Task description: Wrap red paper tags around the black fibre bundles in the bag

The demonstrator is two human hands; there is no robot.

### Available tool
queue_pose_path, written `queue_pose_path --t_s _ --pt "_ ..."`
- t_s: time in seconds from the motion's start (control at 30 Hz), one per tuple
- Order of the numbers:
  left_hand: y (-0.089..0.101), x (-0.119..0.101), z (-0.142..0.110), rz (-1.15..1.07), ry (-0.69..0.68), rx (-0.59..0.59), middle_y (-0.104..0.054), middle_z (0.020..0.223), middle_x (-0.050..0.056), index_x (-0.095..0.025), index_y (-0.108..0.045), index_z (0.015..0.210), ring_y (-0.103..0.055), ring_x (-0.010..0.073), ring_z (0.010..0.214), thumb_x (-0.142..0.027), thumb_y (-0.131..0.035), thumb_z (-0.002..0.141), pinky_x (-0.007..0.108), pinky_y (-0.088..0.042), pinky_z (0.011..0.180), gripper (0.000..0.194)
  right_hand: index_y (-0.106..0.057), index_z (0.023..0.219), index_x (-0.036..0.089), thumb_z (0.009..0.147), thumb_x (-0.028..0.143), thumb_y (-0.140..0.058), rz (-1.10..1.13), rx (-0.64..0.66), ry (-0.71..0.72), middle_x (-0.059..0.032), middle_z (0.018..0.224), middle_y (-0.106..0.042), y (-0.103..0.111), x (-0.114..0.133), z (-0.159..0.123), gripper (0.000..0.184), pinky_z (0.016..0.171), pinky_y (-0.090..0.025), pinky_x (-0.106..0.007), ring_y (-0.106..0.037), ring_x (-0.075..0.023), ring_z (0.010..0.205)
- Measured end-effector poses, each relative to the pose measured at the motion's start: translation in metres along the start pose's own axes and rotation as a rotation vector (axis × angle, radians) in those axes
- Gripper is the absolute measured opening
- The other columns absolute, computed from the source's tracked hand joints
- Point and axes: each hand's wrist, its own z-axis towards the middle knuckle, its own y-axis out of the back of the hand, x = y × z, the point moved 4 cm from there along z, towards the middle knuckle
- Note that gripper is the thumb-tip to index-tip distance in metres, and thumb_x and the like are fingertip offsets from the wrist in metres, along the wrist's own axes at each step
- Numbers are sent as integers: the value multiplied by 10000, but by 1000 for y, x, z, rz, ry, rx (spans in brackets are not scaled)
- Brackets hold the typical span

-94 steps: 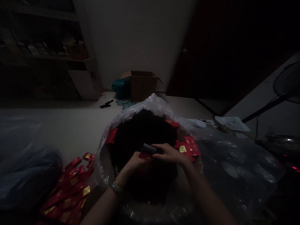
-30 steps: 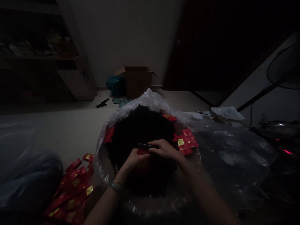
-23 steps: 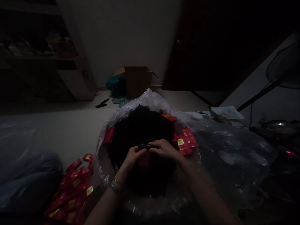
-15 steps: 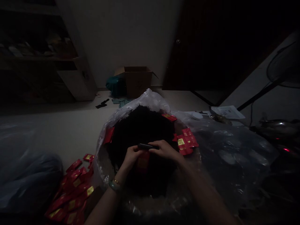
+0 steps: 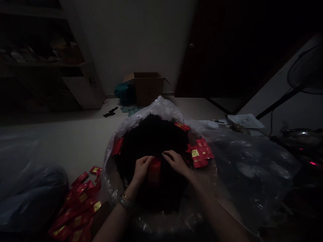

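Observation:
My left hand pinches the top corner of a small red packet, which hangs upright over a heap of fine black material. To the right of the packet, a small gap away, is my right hand with its fingers curled together. Whether anything small lies between those fingertips is too dark to see. The heap fills a large round container lined with a clear plastic bag. Several more red packets lie on its right rim, one red packet on the left and another at the back.
A pile of red packets lies on the floor at left, beside a dark plastic-wrapped bundle. Clear plastic sheeting covers things at right. An open cardboard box stands by the wall, near a dark door.
A dark flat bar that spanned both hands' fingertips no longer shows. My right hand has drawn slightly away from the packet, which now shows more fully under my left fingers.

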Motion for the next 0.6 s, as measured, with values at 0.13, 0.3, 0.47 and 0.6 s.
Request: queue_pose_path --t_s 0.13,0.3,0.47,0.6 --pt "0 0 -1 62 -37 6 -690 638 33 -144 -726 691 -589 165 609 -430 -649 680 232 -422 558 296 -676 743 187 794 378 -594 168 -59 -6 -46 776 -693 -18 25 3 214 704 -475 -288 -625 -181 740" --pt "0 -1 -1 117 -81 37 -711 701 53 -143 -726 725 -627 193 688 -437 -579 748 254 -460 625 329 -649 632 177 786 339 -596 165 -76 -19 -27 659 -667 -20 30 2 230 621 -443 -263 -593 -156 643" --pt "0 2 -2 -48 7 25 -741 849 84 -122 -600 1188 -667 201 758 -380 -655 709 276 -505 681 547 -687 746 156 743 345 -606 320 69 -119 -16 649 -643 -21 20 1 206 491 -434 -243 -551 -128 530" --pt "2 1 -5 -57 -28 -25 -736 742 61 -106 -580 1212 -661 178 648 -383 -685 683 250 -499 600 606 -692 865 156 669 360 -661 487 117 -158 5 654 -624 -25 18 -1 286 432 -447 -228 -531 -102 472"
